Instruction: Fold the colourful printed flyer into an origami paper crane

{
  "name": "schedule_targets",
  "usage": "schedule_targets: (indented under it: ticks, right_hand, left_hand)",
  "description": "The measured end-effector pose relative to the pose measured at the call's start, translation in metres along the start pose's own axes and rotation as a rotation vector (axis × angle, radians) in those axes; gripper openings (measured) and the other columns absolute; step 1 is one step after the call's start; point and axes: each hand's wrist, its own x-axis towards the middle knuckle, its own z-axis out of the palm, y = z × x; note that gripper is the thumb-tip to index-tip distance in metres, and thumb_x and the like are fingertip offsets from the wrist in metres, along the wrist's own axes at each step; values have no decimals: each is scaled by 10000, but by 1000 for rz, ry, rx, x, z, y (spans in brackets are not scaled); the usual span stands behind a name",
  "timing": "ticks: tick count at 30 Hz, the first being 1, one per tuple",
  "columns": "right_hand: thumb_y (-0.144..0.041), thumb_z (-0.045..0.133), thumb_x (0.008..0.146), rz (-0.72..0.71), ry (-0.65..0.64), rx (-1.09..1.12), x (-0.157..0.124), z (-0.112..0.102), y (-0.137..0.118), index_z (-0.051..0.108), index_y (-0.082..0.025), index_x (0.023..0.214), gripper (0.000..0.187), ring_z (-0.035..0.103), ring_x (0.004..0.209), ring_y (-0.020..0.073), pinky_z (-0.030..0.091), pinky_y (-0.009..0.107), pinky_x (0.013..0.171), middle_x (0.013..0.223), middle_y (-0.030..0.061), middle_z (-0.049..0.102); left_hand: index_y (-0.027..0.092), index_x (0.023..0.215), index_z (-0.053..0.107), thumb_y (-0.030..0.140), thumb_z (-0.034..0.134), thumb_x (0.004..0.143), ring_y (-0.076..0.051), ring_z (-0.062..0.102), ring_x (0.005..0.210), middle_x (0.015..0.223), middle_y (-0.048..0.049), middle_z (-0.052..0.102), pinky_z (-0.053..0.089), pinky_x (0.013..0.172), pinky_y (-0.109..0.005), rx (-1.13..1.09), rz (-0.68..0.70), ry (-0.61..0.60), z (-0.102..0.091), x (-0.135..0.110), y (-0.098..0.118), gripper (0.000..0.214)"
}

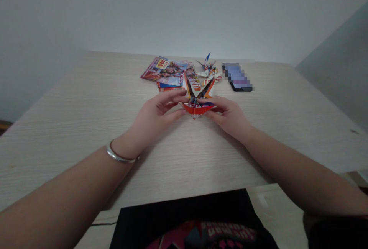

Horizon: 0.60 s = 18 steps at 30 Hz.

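Observation:
Between both hands is a folded paper figure (pixel 197 108), printed in red, orange and dark colours, with two pointed flaps standing up in a V. My left hand (pixel 165 107) pinches its left side, thumb below and fingers above. On the opposite side, my right hand (pixel 225 113) grips the paper between thumb and fingers. The figure is held over the table, and parts of its sides are hidden by my fingertips. A silver bangle (pixel 122 159) sits on my left wrist.
Behind the hands lies a pile of colourful printed sheets (pixel 169 71). Beside it are several folded paper pieces (pixel 211 71) with pointed tips. A phone (pixel 237 77) rests farther right on the pale wooden table (pixel 86 99), which meets a wall at the back.

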Motion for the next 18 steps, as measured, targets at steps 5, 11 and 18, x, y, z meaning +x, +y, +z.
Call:
schedule_targets:
  ticks: [5,11,18]
  right_hand:
    - [-348,737,846,40,20,79,0,1,1,756,-379,1133,290,641,1065,195,629,361,816,1143,27,664]
    - [-387,756,826,62,96,104,0,1,-2,787,-369,1033,211,609,1180,225,603,418,894,1208,23,666]
    - [-341,717,861,196,54,142,4,2,-6,792,-311,1007,167,681,1089,217,511,487,1038,1129,7,771]
  left_hand:
    - [225,1213,666,219,770,811,-204,695,1122,1192,-55,734,520,1087,-418,-85,-13,-15,4,0,0,416]
    - [229,1085,748,263,712,864,-219,662,1134,1183,-55,734,476,1109,-456,173,9,-54,-1,0,5,227]
    - [260,997,777,319,658,916,-260,586,1275,1272,-50,704,393,1158,-514,175,-87,-38,1,-2,15,155]
